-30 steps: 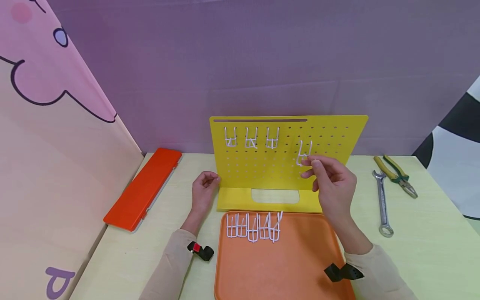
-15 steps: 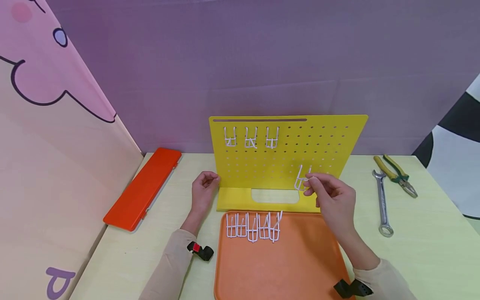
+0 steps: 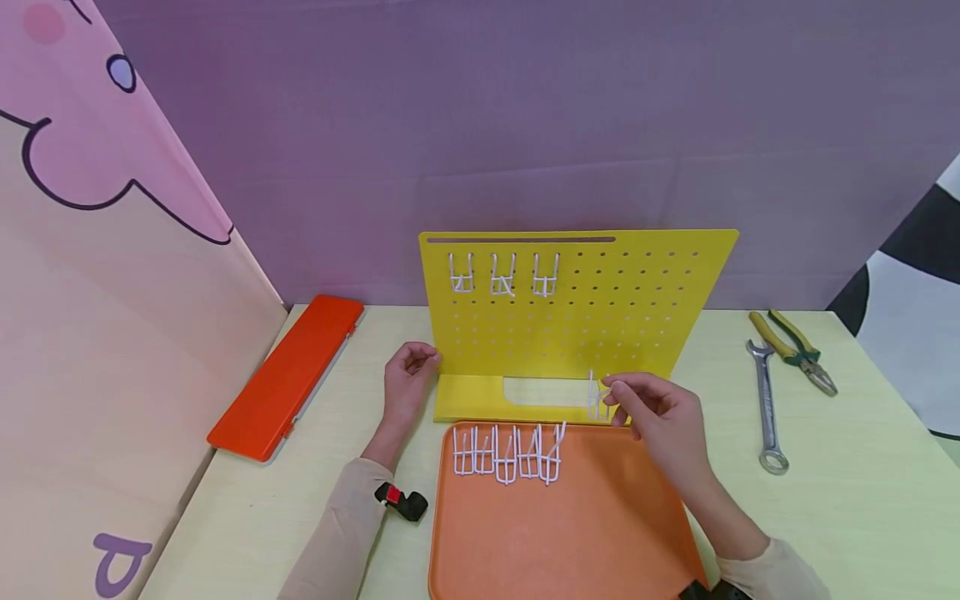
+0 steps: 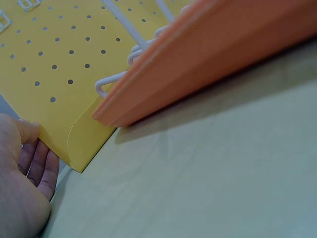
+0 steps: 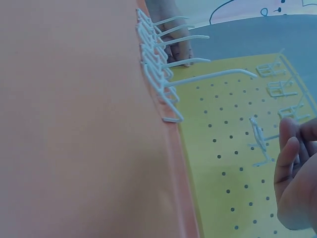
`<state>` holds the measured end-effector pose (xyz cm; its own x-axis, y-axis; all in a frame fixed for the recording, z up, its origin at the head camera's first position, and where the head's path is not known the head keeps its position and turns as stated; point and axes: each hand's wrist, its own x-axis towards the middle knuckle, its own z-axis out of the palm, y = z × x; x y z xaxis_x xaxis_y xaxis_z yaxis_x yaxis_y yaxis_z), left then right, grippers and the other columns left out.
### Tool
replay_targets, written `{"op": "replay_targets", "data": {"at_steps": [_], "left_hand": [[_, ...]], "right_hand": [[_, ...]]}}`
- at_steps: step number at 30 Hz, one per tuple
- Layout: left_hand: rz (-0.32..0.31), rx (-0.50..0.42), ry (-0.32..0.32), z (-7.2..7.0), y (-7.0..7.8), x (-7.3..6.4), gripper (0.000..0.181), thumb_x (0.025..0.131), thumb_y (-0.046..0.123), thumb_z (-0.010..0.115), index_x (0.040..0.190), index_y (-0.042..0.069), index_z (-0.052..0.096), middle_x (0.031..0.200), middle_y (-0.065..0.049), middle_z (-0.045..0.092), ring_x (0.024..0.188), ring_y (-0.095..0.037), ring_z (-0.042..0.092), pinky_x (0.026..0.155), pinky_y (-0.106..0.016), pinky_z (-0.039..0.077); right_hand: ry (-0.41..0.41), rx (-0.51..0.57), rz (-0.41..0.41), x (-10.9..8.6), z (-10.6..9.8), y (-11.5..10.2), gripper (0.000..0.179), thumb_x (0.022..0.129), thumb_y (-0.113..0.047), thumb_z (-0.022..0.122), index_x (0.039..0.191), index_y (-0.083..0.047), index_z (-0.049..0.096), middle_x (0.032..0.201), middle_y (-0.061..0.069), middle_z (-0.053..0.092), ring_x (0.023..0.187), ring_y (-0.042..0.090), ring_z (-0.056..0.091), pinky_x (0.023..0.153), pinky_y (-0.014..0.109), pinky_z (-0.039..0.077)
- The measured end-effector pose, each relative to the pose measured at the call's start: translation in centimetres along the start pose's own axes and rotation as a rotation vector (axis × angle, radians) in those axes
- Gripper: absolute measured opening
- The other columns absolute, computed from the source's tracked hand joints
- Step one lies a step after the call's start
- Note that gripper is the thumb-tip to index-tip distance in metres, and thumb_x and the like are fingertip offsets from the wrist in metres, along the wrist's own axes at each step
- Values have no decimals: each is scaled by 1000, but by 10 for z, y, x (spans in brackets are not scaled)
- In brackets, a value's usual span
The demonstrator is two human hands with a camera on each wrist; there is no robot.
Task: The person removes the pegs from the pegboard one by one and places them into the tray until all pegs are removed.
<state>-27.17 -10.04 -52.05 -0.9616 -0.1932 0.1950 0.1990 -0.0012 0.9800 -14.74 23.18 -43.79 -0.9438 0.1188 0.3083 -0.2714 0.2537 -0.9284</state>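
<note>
A yellow pegboard [image 3: 540,346] stands upright on its base, with three white wire hooks [image 3: 502,277] hung along its upper left. My left hand [image 3: 408,385] pinches the board's left edge low down; in the left wrist view the thumb lies on the front and the fingers reach behind. Between thumb and fingertips my right hand [image 3: 663,421] pinches another white pegboard hook [image 3: 595,400], held in front of the base's cutout, apart from the board. Several more hooks [image 3: 506,457] stand in a row at the far edge of the orange tray [image 3: 562,533].
A red flat case [image 3: 288,379] lies on the left of the table. To the right are a combination wrench [image 3: 766,408] and pliers [image 3: 795,354] with yellow-green handles. A purple cloth [image 3: 540,117] hangs behind the board.
My right hand has come down with its hook, from in front of the board's upper right to just above the base. My left hand and the other hooks have stayed in place.
</note>
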Motion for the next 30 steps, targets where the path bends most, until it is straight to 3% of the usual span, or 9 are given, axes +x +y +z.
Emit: {"op": "replay_targets", "data": {"at_steps": [7, 13, 21, 30], "left_hand": [[-4, 13, 0, 0, 1, 0, 6, 102, -6, 74, 106, -5, 70, 100, -3, 69, 88, -11, 66, 82, -17, 55], [1, 6, -1, -1, -3, 2, 6, 102, -5, 74, 106, -4, 70, 100, -4, 69, 88, -11, 65, 82, -17, 55], [-5, 3, -7, 0, -1, 0, 6, 103, -5, 74, 107, -5, 70, 101, -6, 69, 89, -12, 65, 83, -17, 56], [-14, 17, -4, 1, 2, -1, 8, 103, -4, 74, 109, -7, 70, 103, -10, 70, 91, -13, 65, 84, -17, 55]], "right_hand": [[-126, -33, 58, -4, 0, 8, 17, 108, -5, 72, 116, 8, 78, 86, 3, 77, 65, 17, 67, 51, 28, 50], [-230, -56, 175, -4, 1, 11, 18, 107, -7, 73, 116, 7, 78, 87, 9, 77, 66, 17, 69, 53, 28, 48], [-390, -93, 244, -3, 2, 10, 19, 106, -7, 73, 115, 8, 78, 94, 21, 79, 67, 24, 70, 61, 31, 54], [-463, -105, 283, -3, 2, 15, 21, 107, -11, 73, 116, 7, 79, 97, 20, 80, 68, 21, 71, 61, 29, 54]]}}
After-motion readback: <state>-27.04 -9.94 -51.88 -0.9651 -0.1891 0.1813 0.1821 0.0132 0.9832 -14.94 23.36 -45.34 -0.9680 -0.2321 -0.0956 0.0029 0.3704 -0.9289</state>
